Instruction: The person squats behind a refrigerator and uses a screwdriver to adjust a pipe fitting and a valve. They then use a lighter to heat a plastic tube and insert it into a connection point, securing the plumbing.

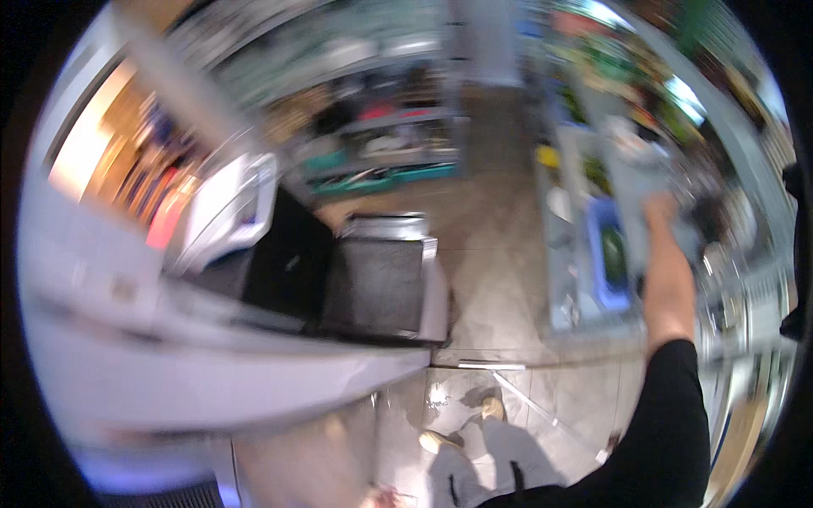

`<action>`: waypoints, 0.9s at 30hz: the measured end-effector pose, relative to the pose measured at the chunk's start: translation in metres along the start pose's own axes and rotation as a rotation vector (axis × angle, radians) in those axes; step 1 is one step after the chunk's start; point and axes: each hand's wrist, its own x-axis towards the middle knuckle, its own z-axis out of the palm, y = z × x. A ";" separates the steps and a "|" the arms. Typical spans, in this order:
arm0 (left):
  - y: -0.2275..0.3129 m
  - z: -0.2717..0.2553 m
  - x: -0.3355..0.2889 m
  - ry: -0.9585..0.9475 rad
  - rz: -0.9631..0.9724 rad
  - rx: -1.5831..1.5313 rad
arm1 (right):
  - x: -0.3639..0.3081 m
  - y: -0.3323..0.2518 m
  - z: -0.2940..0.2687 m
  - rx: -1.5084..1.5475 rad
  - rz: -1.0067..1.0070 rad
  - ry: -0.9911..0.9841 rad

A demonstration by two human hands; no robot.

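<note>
My right arm stretches out over a grey worktop (631, 179) on the right. My right hand (660, 207) is at its far end, smeared by motion, beside a shiny clear thing (696, 179) that I cannot make out. Whether the fingers touch or hold it does not show. A white plastic-like bundle (631, 140) lies just beyond the hand. Nearer me, a blue bin (623, 298) holds a dark green vegetable (613, 256). At the lower edge, only a blurred bit of my left hand (385, 498) shows; its fingers cannot be read.
On the left, a counter (356, 360) carries a white machine (229, 212) and a black box-like unit (377, 284). Shelves (398, 118) with boxes and teal trays stand at the back. A tiled floor aisle (500, 220) runs between. A white-edged strip (525, 398) lies near my feet.
</note>
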 end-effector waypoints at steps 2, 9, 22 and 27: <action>-0.010 0.013 -0.020 0.062 -0.037 -0.001 | 0.017 0.025 0.036 -0.210 -0.122 -0.105; 0.109 -0.040 -0.057 0.295 0.079 -0.085 | 0.060 0.042 0.038 -0.432 -0.541 -0.005; 0.282 -0.298 0.077 0.681 0.337 -1.114 | -0.359 -0.097 -0.088 0.484 -0.761 -0.033; 0.208 -0.230 0.256 0.393 -0.158 -1.215 | -0.529 -0.065 -0.062 0.480 -1.112 -0.134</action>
